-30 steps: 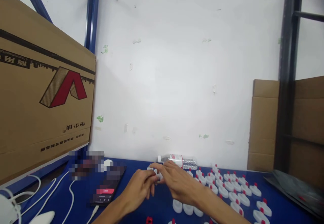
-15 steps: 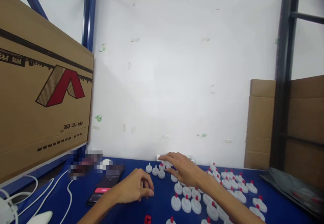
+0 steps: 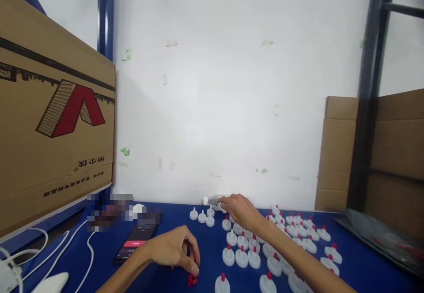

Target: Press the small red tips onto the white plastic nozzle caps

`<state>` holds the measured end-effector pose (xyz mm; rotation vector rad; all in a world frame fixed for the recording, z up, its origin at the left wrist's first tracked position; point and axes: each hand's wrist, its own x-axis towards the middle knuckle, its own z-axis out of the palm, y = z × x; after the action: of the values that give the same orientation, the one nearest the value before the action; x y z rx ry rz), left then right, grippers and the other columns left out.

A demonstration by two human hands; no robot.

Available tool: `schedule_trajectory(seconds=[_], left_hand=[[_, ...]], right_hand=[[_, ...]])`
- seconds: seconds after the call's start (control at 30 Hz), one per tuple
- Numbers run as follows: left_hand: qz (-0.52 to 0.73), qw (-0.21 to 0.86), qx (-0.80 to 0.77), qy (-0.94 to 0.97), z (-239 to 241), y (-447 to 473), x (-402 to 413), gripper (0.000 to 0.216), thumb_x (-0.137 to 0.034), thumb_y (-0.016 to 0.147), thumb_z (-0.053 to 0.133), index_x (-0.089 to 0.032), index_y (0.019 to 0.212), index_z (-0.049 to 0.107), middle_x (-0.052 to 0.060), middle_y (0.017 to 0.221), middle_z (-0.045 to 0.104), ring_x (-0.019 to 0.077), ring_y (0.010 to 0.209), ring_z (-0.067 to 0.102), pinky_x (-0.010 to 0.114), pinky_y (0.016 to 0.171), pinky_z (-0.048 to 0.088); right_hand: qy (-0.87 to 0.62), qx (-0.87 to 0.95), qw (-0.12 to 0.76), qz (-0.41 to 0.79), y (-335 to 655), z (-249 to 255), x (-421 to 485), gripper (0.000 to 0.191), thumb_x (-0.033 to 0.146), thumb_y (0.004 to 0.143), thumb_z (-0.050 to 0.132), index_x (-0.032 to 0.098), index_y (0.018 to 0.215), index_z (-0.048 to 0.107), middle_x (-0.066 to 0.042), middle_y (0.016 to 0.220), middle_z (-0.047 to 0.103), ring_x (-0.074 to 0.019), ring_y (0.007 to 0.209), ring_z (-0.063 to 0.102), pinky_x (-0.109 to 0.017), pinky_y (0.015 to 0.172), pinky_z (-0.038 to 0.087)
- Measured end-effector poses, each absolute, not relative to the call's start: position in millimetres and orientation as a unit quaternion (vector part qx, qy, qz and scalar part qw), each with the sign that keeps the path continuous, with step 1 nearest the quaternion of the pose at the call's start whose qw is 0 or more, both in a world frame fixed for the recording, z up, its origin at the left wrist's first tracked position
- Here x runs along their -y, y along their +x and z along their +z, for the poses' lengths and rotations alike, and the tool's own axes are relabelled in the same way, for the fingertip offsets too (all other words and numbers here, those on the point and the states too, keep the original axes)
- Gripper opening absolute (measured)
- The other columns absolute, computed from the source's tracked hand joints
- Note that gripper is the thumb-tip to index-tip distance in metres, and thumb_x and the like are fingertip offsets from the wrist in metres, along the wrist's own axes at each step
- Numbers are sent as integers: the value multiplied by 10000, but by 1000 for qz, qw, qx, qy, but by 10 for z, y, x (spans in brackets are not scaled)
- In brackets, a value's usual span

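Note:
My left hand [image 3: 177, 251] reaches down with thumb and forefinger drawn together just over a few small red caps [image 3: 192, 279]. Whether one is between the fingertips is hidden. At the back of the table, my right hand [image 3: 240, 211] has its fingers bent downward beside a clear bottle [image 3: 212, 202] lying on its side. Something whitish shows beneath those fingers, too covered to name. Left of them stands a small group of white spouted lids [image 3: 202, 216] with bare spouts. Under and right of my right forearm, many white lids with red tips [image 3: 241, 257] stand spout up.
A phone [image 3: 136, 240] lies on the blue table left of my left hand, near white cables [image 3: 88, 253]. A large cardboard box [image 3: 76, 147] rises at the left. Grey plastic bags [image 3: 374, 235] lie at the right edge, before more cardboard [image 3: 338, 152].
My left hand has lowered to the red caps. My right hand has drawn its fingers together and shifted slightly right, uncovering more of the bottle. The whole view has tilted a little.

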<state>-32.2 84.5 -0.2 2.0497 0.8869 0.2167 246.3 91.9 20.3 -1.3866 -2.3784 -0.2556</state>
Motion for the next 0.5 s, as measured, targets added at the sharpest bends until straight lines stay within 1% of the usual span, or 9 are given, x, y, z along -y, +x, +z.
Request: schedule_trajectory(seconds=[0.1,0.2,0.3,0.4,0.5], left_hand=[[96,421,-365,825,-1,-299,-825,295,-429,607,877,-205,796,838,-36,530,588,106,453,432,204,395,333],[108,412,-362,829,-18,-280,-818,228,-362,600,881,-202,755,831,-40,542,601,95,474,438,204,431,294],[117,403,-360,833,-47,-264,-821,205,-343,602,883,-200,737,827,-41,550,609,99,505,456,207,459,295],[119,397,-362,835,-55,-248,-817,194,-344,615,874,-198,732,822,-43,552,602,104,521,463,209,475,302],[119,394,-366,835,-32,-240,-801,172,-320,606,870,-201,716,812,-43,565,602,109,554,478,204,491,311]], right_hand=[[-515,834,173,-100,2475,168,-951,371,272,1066,383,243,1272,691,-106,1034,751,-245,963,693,-315,811,466],[-518,834,155,-109,2475,139,-951,406,196,1048,355,229,1271,692,-108,990,749,-240,918,692,-311,783,450],[-509,842,137,-114,2483,119,-936,432,141,1013,355,209,1301,670,-111,986,749,-250,904,691,-323,777,440],[-494,854,123,-106,2514,108,-945,454,76,938,409,214,1268,689,-98,1001,762,-252,924,697,-320,788,436],[-483,863,122,-90,2545,117,-966,516,16,858,443,228,1245,710,-86,1007,775,-252,934,709,-326,816,445]])
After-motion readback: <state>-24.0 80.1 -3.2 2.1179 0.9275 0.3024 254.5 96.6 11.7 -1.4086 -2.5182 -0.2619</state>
